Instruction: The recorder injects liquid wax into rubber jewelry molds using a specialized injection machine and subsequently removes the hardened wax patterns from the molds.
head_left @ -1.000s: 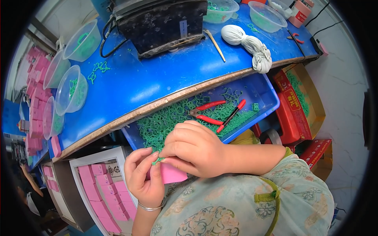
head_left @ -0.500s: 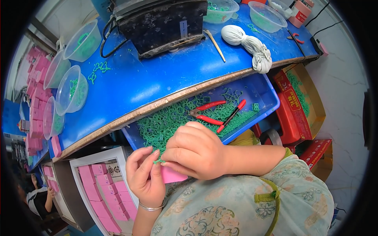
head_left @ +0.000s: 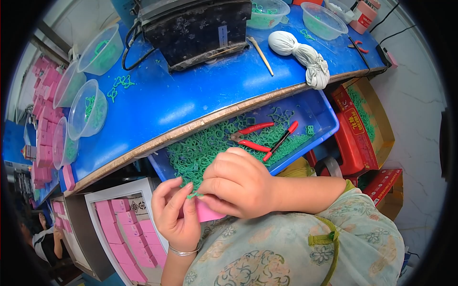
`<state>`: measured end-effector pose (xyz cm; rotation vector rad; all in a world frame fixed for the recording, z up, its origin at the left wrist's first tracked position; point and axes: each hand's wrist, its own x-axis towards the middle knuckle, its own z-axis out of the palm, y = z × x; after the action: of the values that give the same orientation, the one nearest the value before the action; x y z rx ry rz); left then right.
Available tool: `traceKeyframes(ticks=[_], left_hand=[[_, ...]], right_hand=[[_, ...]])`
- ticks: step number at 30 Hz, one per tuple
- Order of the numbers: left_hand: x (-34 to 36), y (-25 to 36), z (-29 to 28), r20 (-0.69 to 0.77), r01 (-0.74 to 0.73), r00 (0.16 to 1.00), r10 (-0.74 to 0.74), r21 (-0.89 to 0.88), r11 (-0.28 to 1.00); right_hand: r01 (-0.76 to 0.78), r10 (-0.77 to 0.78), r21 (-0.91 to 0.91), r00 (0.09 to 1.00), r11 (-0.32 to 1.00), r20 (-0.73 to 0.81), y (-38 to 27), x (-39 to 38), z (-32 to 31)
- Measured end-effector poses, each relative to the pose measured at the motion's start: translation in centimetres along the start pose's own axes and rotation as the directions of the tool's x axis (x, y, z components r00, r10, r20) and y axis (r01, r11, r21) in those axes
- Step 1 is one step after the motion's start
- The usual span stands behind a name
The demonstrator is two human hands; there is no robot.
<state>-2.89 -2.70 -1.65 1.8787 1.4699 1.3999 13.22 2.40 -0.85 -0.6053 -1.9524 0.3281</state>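
Note:
My left hand (head_left: 175, 214), with a silver bangle at its wrist, has thumb and fingertips closed on a small green openwork piece (head_left: 193, 195). My right hand (head_left: 243, 183) is closed too, its fingertips pinching the other side of that piece. A pink block (head_left: 208, 212) shows under the right fingers, against my lap; which fingers bear it is hidden. Just beyond my hands a blue tray (head_left: 329, 112) holds a heap of green openwork pieces (head_left: 195, 151). On the heap lie red-handled cutters (head_left: 253, 141) and a red-and-black pen-like tool (head_left: 281, 140).
A blue table (head_left: 181, 97) carries a dark machine (head_left: 195, 35), a wooden stick (head_left: 261, 56), a knotted white cloth bundle (head_left: 298, 52) and several clear bowls (head_left: 88, 109). Pink blocks fill a white-framed box (head_left: 121, 238) at lower left. Red cartons (head_left: 353, 128) stand right. Another person sits far left.
My hands keep almost the same place, with only slight shifts of the fingers around the green piece. The pink block has moved a little to the left.

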Motion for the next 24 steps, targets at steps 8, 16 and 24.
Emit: traceKeyframes(ticks=[8, 16, 24], left_hand=[[-0.1, 0.1, -0.1, -0.016, -0.021, 1.000, 0.020, -0.017, 1.000], [0.0, -0.1, -0.2, -0.026, -0.036, 0.999, 0.036, -0.024, 0.999], [0.5, -2.1, -0.4, 0.532, 0.563, 0.530, -0.660, -0.803, -0.196]], right_hand=[[-0.037, 0.037, -0.008, 0.999, 0.999, 0.018, 0.2, -0.3, 0.1], [-0.040, 0.040, -0.009, 0.999, 0.999, 0.026, 0.3, -0.2, 0.1], [-0.090, 0.087, -0.055, 0.994, 0.994, -0.068, 1.6, 0.2, -2.1]])
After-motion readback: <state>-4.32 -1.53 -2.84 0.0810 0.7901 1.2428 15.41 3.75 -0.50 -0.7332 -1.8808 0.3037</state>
